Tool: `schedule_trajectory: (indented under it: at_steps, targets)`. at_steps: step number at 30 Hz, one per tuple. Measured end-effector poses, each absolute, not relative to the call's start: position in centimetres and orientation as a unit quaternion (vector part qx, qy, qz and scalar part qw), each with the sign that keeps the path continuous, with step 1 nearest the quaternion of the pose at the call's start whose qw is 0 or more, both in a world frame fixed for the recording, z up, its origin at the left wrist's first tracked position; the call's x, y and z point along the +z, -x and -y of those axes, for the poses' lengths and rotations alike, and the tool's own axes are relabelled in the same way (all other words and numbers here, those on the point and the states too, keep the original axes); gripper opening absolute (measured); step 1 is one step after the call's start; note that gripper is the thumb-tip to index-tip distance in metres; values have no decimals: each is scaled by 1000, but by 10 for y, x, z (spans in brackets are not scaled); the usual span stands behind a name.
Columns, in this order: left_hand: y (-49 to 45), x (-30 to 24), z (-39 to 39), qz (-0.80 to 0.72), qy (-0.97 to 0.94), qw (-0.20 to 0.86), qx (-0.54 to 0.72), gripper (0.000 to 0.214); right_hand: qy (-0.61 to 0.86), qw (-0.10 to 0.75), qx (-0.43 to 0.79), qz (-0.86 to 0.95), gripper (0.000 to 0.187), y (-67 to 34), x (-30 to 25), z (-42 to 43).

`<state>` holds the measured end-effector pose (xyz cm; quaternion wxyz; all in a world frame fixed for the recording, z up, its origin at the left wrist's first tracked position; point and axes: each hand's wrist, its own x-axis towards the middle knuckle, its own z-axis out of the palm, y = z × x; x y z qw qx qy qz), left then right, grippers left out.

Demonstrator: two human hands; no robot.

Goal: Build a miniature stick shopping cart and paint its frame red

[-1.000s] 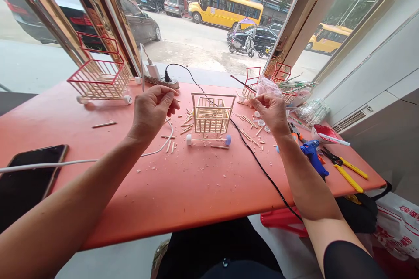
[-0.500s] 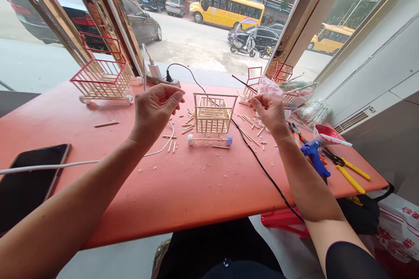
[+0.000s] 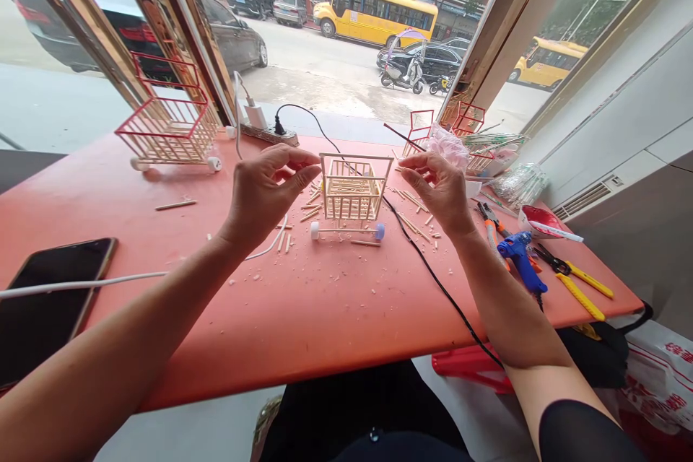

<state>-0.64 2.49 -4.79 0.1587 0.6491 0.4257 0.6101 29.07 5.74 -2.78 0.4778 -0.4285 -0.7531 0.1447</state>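
Noting smartphone (image 3: 48,303) lying near-left of stick cart (image 3: 353,191), blue glue gun (image 3: 520,256) near-right. Holding left hand (image 3: 265,191) just left of stick cart, right hand (image 3: 441,188) just right, fingers spread wide, gripping nothing, not touching it. Seeing red-framed cart (image 3: 167,126) far-left.

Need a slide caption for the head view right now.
Left hand and right hand hover open either side of a small pale wooden-stick cart on the orange table.
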Motion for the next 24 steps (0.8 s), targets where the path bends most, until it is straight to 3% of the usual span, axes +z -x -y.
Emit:
schedule_trajectory:
  at_steps: [24]
  targets:
    - [6,-53,-28,-401,-663,113,622,6,391,489,116,771,18,-282,-32,-52]
